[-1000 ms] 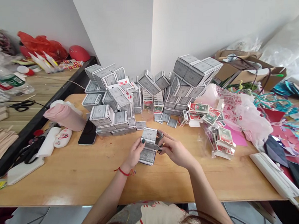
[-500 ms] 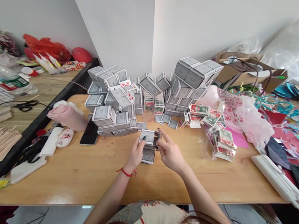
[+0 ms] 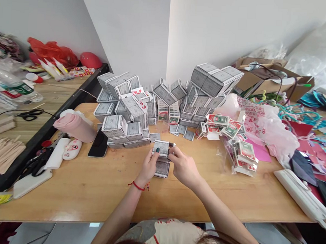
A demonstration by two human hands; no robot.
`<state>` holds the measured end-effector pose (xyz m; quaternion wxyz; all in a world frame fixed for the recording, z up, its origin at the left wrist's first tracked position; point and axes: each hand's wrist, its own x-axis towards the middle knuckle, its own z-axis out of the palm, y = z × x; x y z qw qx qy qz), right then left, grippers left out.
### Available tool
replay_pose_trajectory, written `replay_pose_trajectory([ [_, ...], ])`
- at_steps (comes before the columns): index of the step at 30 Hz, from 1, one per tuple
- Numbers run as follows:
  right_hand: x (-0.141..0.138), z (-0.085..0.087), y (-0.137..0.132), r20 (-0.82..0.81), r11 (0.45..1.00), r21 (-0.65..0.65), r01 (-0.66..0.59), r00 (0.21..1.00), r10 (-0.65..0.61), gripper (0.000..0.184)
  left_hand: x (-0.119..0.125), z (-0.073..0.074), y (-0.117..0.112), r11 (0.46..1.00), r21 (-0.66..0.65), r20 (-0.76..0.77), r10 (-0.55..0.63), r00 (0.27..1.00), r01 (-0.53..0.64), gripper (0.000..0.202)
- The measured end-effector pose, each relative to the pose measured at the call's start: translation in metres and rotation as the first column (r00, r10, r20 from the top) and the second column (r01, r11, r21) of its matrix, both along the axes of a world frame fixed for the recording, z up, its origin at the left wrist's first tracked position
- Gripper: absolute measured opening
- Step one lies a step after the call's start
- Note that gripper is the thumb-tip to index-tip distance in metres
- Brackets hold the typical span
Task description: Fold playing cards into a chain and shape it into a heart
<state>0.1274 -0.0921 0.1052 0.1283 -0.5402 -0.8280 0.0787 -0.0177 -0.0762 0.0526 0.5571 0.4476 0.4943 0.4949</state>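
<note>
In the head view, a cube folded from grey-backed playing cards point(image 3: 161, 147) is in front of me. My left hand point(image 3: 148, 165) grips its left side, thumb on top. Fingers of my right hand point(image 3: 183, 165) are bent and pressed together at the cube's right end, on its side cards; part of that end is hidden behind them. Just below, a second card cube point(image 3: 162, 169) touches or adjoins the first; I cannot tell whether they are joined. Behind my hands, loose folded cards point(image 3: 182, 129) lie on the wooden table point(image 3: 93, 191).
Stacked card cubes stand at the back left point(image 3: 115, 126) and back right point(image 3: 206, 80). Card boxes point(image 3: 245, 151) and a plastic bag point(image 3: 272, 124) are on the right. A phone point(image 3: 98, 144), a pink cloth roll point(image 3: 75, 126) and black scissors point(image 3: 39, 163) lie left.
My right hand's fingers have closed in on the cube's right end, where the index finger was raised before. The left hand keeps its hold.
</note>
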Motion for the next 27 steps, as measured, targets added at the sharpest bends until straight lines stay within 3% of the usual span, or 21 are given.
replay_pose_trajectory([
  [13,0.003,0.004,0.004,0.031,0.996,-0.045,-0.075,0.997,0.077,0.027,0.003,0.003,-0.002,1.000,0.012,-0.007,-0.013,1.000,0.013,0.033],
  [22,0.003,-0.010,0.001,-0.078,0.999,-0.019,0.035,0.996,-0.037,0.023,0.002,0.005,0.002,1.000,-0.004,-0.032,0.004,0.999,-0.004,0.034],
  [27,0.002,-0.012,0.002,0.006,0.999,-0.024,0.038,0.999,-0.038,0.024,0.003,0.004,0.002,0.999,0.021,-0.012,0.026,1.000,-0.026,0.033],
])
